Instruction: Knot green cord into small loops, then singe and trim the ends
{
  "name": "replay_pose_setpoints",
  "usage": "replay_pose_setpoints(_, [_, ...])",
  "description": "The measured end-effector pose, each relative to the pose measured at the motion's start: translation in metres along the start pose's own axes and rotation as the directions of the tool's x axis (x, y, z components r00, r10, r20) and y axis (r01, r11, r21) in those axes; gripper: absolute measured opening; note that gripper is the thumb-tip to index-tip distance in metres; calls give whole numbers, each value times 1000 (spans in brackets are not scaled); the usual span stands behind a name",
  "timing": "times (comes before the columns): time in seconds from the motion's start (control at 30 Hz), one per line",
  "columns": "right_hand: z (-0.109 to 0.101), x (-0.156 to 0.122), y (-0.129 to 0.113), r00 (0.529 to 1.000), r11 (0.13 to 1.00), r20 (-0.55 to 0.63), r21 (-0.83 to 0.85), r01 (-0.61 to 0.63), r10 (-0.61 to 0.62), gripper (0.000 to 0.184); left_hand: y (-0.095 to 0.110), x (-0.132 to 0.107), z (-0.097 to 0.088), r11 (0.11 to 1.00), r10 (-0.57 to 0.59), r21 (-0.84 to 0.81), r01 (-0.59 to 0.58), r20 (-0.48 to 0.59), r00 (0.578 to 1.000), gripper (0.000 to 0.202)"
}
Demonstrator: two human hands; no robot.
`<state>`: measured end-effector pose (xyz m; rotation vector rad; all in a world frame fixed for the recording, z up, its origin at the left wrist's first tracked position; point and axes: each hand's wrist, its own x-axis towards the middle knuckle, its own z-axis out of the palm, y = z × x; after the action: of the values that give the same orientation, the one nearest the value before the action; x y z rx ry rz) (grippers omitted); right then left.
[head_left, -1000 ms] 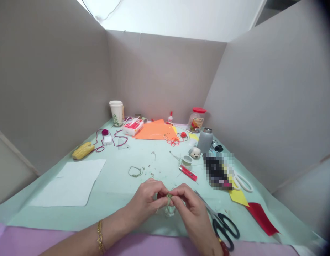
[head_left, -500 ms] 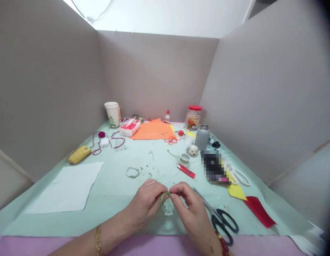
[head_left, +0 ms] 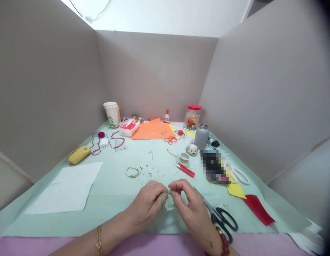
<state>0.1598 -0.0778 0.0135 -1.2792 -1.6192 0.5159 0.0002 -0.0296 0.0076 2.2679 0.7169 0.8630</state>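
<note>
We are holding a green cord (head_left: 165, 201) just above the worktop, in the gap between our two hands, with its pale lower end (head_left: 169, 209) hanging below the pinch. Its long axis is running roughly upright, leaning slightly toward our left hand at the lower end. We are curling the fingers (head_left: 161, 190) of our left hand (head_left: 146, 205) around its upper part, and our right hand (head_left: 190, 209) is closing in from the other side with its fingertips at the top of the strand. Both hands are grasping the cord, though the fingers are hiding the exact contact. The cord is lying about equally near both hands, and perhaps a touch nearer the left.

A gold bracelet (head_left: 99, 241) is circling our left wrist, and a red beaded bracelet (head_left: 222, 241) is circling our right. Black-handled scissors (head_left: 223, 220) are lying just beside our right hand. Ahead of our hands, a small green loop (head_left: 133, 172) is resting on the mint-covered worktop (head_left: 108, 199), among scattered green bits. Farther right, a red-handled cutter (head_left: 186, 170) is lying near a small tape roll (head_left: 184, 158). A white paper sheet (head_left: 66, 188) is lying to our left, and an orange paper sheet (head_left: 152, 129) is lying near the far wall.
</note>
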Motion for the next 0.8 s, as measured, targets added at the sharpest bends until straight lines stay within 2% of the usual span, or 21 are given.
replay_pose_setpoints(0.13, [-4, 2, -2, 995, 995, 11, -24, 100, -100, 14, -1, -1, 3, 998, -30, -56, 29, -25, 999, 27])
replay_pose_setpoints(0.3, [-5, 2, -2, 950, 951, 80, -53, 306, -301, 27, -8, 0, 7, 999, 31, 15, -30, -77, 997, 22])
replay_pose_setpoints(0.47, [-7, 1, 0, 908, 902, 170, -147, 406, -382, 37, -12, 2, 8, 994, 93, 63, -85, -132, 987, 24])
replay_pose_setpoints(0.6, [-10, 2, -2, 867, 835, 285, -266, 481, -408, 35, -13, 3, 8, 992, 119, 48, -115, -89, 989, 20])
replay_pose_setpoints(0.7, [-10, 2, -4, 846, 811, 285, -266, 521, -450, 28, -15, 2, 9, 993, 118, 33, -116, -54, 992, 18])
replay_pose_setpoints(0.8, [-6, 1, -5, 833, 798, 257, -252, 548, -491, 26, -17, 2, 10, 983, 177, 62, -175, -37, 983, 22])
